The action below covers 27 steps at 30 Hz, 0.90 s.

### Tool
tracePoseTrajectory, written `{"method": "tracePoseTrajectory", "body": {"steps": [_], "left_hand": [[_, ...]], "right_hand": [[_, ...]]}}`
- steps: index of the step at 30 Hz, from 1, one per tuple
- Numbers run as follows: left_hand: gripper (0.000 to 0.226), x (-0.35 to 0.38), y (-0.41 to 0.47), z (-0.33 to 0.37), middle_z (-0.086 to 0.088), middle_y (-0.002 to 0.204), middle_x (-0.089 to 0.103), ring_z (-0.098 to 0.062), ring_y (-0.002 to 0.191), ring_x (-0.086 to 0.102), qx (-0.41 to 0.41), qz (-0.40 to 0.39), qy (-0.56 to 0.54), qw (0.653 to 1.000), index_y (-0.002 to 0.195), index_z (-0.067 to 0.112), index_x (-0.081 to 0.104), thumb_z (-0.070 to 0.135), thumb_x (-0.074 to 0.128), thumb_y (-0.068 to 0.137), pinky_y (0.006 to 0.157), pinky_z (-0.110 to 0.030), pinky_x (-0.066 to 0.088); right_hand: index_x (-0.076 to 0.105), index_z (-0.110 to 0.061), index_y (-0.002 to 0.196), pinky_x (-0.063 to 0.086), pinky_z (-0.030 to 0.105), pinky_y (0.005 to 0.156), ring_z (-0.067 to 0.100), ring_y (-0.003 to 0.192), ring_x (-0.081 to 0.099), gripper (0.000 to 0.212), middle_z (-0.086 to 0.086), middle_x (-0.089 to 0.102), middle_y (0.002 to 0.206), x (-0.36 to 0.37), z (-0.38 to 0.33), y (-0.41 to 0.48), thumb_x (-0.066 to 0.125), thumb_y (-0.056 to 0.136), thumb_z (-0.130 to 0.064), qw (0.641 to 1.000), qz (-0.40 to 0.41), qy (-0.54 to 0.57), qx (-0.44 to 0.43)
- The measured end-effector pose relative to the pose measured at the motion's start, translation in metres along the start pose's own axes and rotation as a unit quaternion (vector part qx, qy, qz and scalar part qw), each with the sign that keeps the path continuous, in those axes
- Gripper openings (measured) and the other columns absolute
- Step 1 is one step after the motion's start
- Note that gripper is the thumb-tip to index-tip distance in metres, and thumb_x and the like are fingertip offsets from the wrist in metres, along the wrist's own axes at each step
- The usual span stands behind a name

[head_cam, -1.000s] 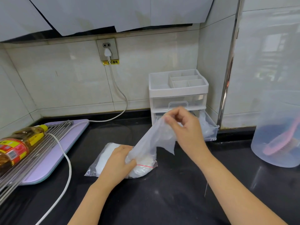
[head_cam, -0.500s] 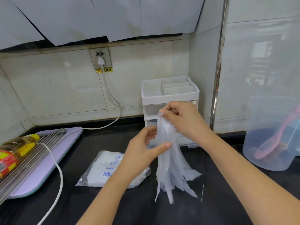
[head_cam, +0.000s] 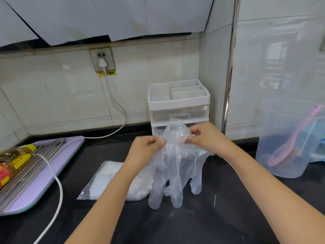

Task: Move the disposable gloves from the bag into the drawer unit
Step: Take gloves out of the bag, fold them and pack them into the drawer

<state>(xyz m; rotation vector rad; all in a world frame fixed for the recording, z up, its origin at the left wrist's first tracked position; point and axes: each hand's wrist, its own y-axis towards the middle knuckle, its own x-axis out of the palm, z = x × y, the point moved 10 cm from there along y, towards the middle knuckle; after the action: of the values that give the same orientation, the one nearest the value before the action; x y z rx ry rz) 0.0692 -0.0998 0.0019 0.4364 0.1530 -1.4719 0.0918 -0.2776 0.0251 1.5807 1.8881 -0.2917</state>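
1. Both of my hands were up over the black table (head_cam: 193, 226), pinching the cuff of the clear disposable gloves (head_cam: 173, 166) between them.
2. My left hand (head_cam: 146, 148) had its fingers curled tight on the left edge of the cuff; my right hand (head_cam: 207, 136) pinched the right edge, thumb against forefinger.
3. The gloves hung down from that grip — their plastic fingertips ended low, near the table, though I could not tell whether they touched it.
4. The bag (head_cam: 112, 182) lay flat on the table below my left forearm, with more white gloves inside.
5. The drawer unit (head_cam: 178, 103) stood against the wall just behind my hands — its upper drawer was shut; the lower one was mostly hidden by the gloves.
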Motion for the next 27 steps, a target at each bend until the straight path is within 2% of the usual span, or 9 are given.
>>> {"method": "tracePoseTrajectory", "body": {"steps": [5,9,11,14,17,20,23,25,27], "left_hand": [[0.019,-0.005,0.006,-0.010,0.007,0.048,0.052,-0.007,0.040,0.035,-0.035,-0.053,0.066,0.996,0.082,0.018,0.074,0.026,0.060,0.094,0.039,-0.017,0.029],[0.016,0.001,0.006,-0.001,0.002,0.067,0.066,-0.003,0.042,0.041,-0.017,-0.120,0.172,0.978,0.098,0.026,0.068,0.016,0.069,0.085,0.037,-0.016,0.031],[0.025,0.003,0.008,0.000,0.002,0.074,0.069,-0.003,0.046,0.046,-0.015,-0.146,0.211,0.966,0.100,0.030,0.066,0.014,0.071,0.081,0.041,-0.021,0.033],[0.040,0.006,0.006,0.007,0.008,0.092,0.070,-0.009,0.070,0.065,-0.019,-0.179,0.224,0.958,0.108,0.029,0.064,0.024,0.082,0.073,0.065,-0.033,0.054],[0.075,0.004,0.008,0.046,0.015,0.114,0.061,-0.002,0.099,0.061,0.061,-0.142,0.228,0.961,0.130,0.030,0.050,0.056,0.076,0.064,0.085,-0.019,0.049],[0.099,0.014,0.013,0.086,0.015,0.128,0.051,-0.003,0.117,0.051,0.123,-0.108,0.148,0.975,0.141,0.029,0.038,0.070,0.067,0.055,0.099,-0.025,0.043],[0.066,0.037,0.030,0.090,0.015,0.120,0.057,-0.004,0.114,0.052,0.136,-0.105,0.183,0.968,0.126,0.023,0.054,0.051,0.077,0.070,0.092,-0.018,0.042],[0.018,0.039,0.042,0.087,0.012,0.090,0.065,-0.007,0.088,0.061,0.143,-0.076,0.200,0.966,0.093,0.022,0.067,0.026,0.076,0.078,0.066,-0.006,0.042],[0.008,0.024,0.054,0.085,0.009,0.072,0.060,-0.005,0.064,0.054,0.149,-0.019,0.195,0.969,0.079,0.017,0.066,0.014,0.073,0.080,0.051,-0.006,0.038]], "right_hand": [[0.073,-0.015,0.079,0.041,0.020,0.062,0.006,0.055,0.049,0.027,-0.006,0.057,0.057,-0.043,0.009,-0.007,0.063,0.089,-0.038,0.993,0.088,0.079,0.016],[0.071,-0.018,0.076,0.043,0.017,0.069,0.012,0.070,0.060,0.027,0.011,0.066,0.067,-0.086,-0.011,-0.009,0.057,0.094,-0.033,0.986,0.144,0.081,-0.036],[0.071,-0.019,0.080,0.038,0.010,0.060,-0.001,0.056,0.056,0.024,0.016,0.063,0.072,-0.103,-0.030,-0.012,0.056,0.094,-0.030,0.982,0.157,0.073,-0.069],[0.071,-0.015,0.085,0.033,0.007,0.046,-0.005,0.040,0.046,0.023,0.011,0.054,0.067,-0.114,-0.056,-0.010,0.056,0.095,-0.029,0.982,0.146,0.033,-0.111],[0.071,-0.016,0.084,0.033,0.003,0.047,-0.005,0.041,0.048,0.024,0.000,0.055,0.056,-0.105,-0.076,0.005,0.056,0.095,-0.032,0.987,0.100,-0.021,-0.122],[0.069,-0.021,0.081,0.037,0.013,0.052,0.004,0.047,0.047,0.027,-0.006,0.055,0.048,-0.087,-0.094,0.021,0.055,0.094,-0.040,0.987,0.047,-0.081,-0.134],[0.068,-0.012,0.082,0.033,0.013,0.046,0.005,0.043,0.038,0.030,-0.004,0.047,0.049,-0.083,-0.108,0.026,0.062,0.089,-0.040,0.988,0.028,-0.029,-0.149],[0.068,-0.008,0.085,0.029,0.011,0.044,0.003,0.042,0.035,0.031,-0.009,0.043,0.047,-0.091,-0.109,0.026,0.072,0.080,-0.038,0.989,0.020,-0.014,-0.148],[0.070,-0.013,0.088,0.031,0.008,0.044,0.000,0.041,0.041,0.025,-0.014,0.046,0.042,-0.096,-0.101,0.024,0.079,0.074,-0.032,0.989,-0.002,-0.065,-0.129]]}}
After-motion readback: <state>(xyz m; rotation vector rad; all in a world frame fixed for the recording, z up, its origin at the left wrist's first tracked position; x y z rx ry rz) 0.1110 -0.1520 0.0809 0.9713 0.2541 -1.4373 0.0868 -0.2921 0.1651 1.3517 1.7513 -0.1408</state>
